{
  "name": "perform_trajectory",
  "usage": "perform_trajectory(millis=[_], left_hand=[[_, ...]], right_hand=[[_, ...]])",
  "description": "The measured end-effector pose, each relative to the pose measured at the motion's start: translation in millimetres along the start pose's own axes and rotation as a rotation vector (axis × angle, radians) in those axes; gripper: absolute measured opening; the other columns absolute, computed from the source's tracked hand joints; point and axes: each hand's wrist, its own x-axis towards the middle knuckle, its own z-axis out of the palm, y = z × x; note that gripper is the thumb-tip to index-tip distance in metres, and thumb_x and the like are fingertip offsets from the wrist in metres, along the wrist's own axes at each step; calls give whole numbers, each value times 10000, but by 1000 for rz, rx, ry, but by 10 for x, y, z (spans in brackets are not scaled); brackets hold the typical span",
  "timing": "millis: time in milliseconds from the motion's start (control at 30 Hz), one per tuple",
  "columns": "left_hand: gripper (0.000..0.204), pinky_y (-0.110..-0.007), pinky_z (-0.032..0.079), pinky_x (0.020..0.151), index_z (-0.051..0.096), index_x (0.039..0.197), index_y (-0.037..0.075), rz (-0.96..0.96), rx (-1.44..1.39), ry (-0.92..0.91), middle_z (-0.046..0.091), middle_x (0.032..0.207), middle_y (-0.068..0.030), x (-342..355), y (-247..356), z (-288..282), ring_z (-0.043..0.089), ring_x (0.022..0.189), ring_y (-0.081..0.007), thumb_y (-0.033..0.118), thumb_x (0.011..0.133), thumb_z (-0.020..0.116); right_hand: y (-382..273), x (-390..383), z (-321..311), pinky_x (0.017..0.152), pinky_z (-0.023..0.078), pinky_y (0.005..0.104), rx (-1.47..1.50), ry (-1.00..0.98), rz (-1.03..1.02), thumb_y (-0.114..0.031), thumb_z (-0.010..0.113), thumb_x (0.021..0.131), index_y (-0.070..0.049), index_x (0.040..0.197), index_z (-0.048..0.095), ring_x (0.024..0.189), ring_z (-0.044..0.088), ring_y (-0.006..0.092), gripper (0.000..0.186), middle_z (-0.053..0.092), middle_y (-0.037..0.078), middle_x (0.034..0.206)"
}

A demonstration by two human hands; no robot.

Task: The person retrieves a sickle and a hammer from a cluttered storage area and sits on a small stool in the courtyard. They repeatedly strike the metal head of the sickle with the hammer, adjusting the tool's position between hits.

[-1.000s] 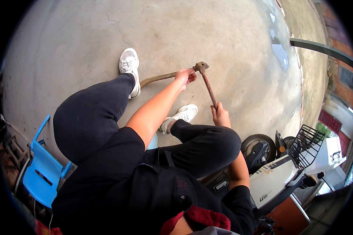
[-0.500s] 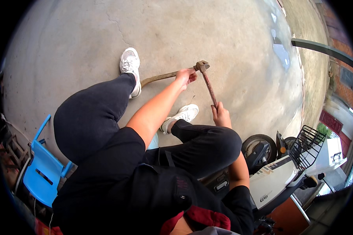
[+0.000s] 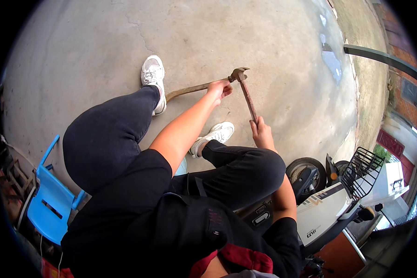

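Observation:
My left hand (image 3: 220, 91) is closed on a long bent, weathered pole (image 3: 190, 90) near its upper end, which has a small dark fitting (image 3: 231, 78). My right hand (image 3: 262, 132) grips the lower part of a rusty reddish hammer handle (image 3: 249, 99). The hammer head (image 3: 240, 72) is at the pole's fitted end, partly over it; whether they touch I cannot tell. My feet in white sneakers (image 3: 153, 74) stand either side below the pole, whose curved far portion runs down beside the left shoe.
A blue plastic chair (image 3: 48, 208) is at the lower left among clutter and cords. A white scooter (image 3: 324, 213) with a black rack (image 3: 363, 171) stands at the lower right. Beyond the concrete floor (image 3: 273, 41) are a dark curved beam (image 3: 382, 58) and a brick wall (image 3: 398, 88).
The hammer has lifted slightly, its head and my right hand shifting a little away from my body, toward the top of the picture. My left hand is nearly unchanged.

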Motion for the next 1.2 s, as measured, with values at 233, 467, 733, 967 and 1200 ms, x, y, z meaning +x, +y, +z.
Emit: perform_trajectory(millis=[233,467,733,967,1200], left_hand=[[82,-288,558,609,587,886,12,28,-27,-33,615,758,-72,-12,51,65,623,661,-169,94,896,582],[87,-295,563,626,588,895,7,-11,15,-8,618,765,-74,-1,12,13,632,680,-172,91,903,568],[125,-306,569,638,590,903,8,7,10,-54,630,788,-83,47,62,25,638,693,-183,129,910,560],[194,-324,565,719,579,923,1,-55,34,-44,631,840,-97,92,97,-61,641,775,-197,194,920,562],[225,-328,563,733,566,965,-22,-29,174,-51,617,873,-106,117,146,-70,631,804,-195,199,937,538]], right_hand=[[-80,-122,-33,577,425,499,54,30,58,-198,564,925,-17,904,452,710,566,475,214,580,266,703],[16,-119,35,579,427,492,22,23,19,-207,580,920,-24,913,466,708,573,469,215,580,259,695],[-6,-283,12,576,442,445,105,123,119,-227,577,927,-42,949,508,660,579,431,198,573,231,673],[317,-450,231,527,429,361,177,233,314,-314,560,943,-58,935,543,534,560,236,257,544,123,593],[730,-536,537,555,442,377,207,317,462,-343,560,939,-50,930,568,564,574,251,294,574,132,628]])
